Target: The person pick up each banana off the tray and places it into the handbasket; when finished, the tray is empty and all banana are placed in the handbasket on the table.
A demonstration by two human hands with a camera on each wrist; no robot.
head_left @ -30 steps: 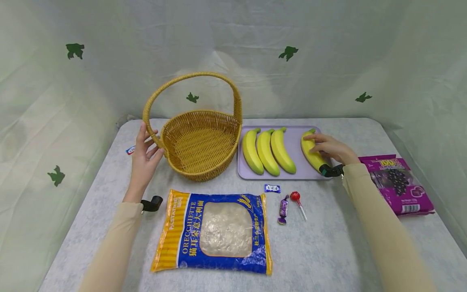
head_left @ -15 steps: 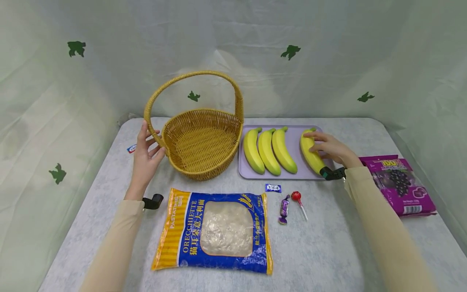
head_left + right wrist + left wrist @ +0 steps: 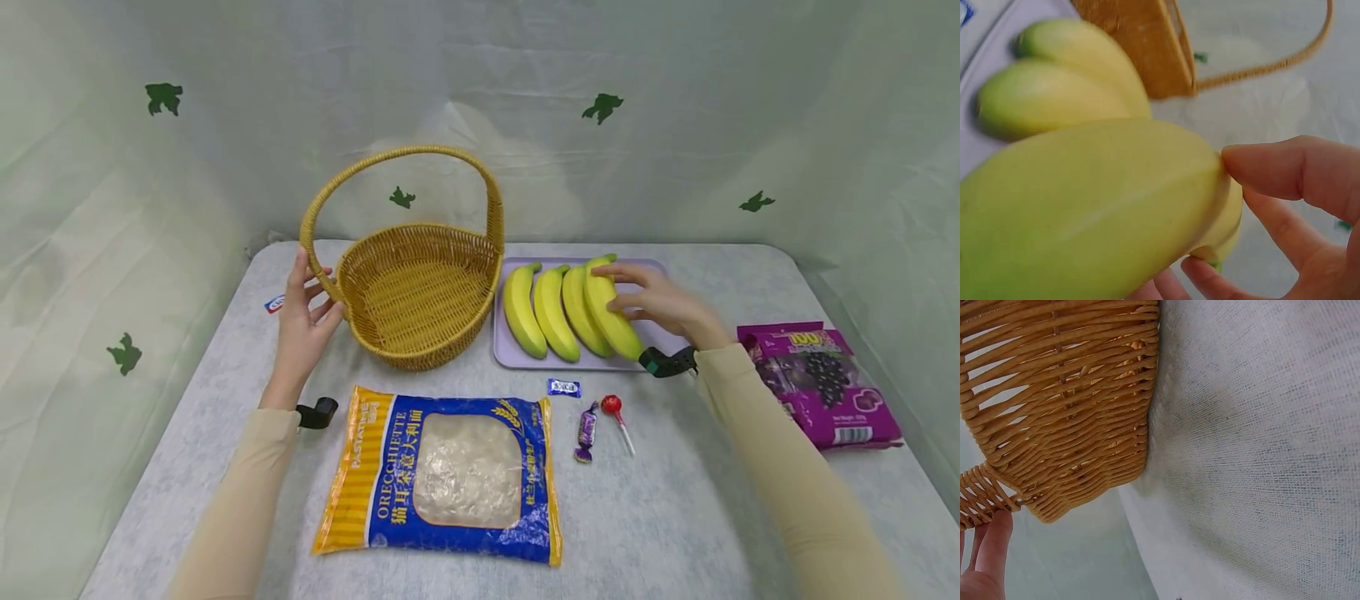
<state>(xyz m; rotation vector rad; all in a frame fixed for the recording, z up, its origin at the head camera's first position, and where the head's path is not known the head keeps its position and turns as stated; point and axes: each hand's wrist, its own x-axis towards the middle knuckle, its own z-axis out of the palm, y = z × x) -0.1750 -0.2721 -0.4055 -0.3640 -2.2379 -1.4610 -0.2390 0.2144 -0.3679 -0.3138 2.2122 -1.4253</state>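
My right hand (image 3: 660, 304) grips a yellow banana (image 3: 611, 312) with green tips, raised over the tray and overlapping the third banana (image 3: 576, 310) in the head view. In the right wrist view the thumb and fingers pinch the held banana (image 3: 1104, 200) around its stem half. Two more bananas, one at the left (image 3: 522, 312) and one beside it (image 3: 553, 315), lie side by side on the lilac tray (image 3: 667, 340). At the left, my left hand (image 3: 303, 333) holds the base of the handle of a wicker basket (image 3: 420, 350), whose inside shows bare weave.
A blue and yellow pasta bag (image 3: 465, 471) lies in front of the basket. Near it are a blue-wrapped candy (image 3: 564, 387), a purple-wrapped candy (image 3: 587, 432) and a red lollipop (image 3: 612, 407). A purple grape candy bag (image 3: 828, 383) is at the right; a small wrapper (image 3: 274, 304) lies behind my left hand.
My right hand has lifted the rightmost banana and carried it left, over the third banana. My left hand keeps its place on the basket handle.
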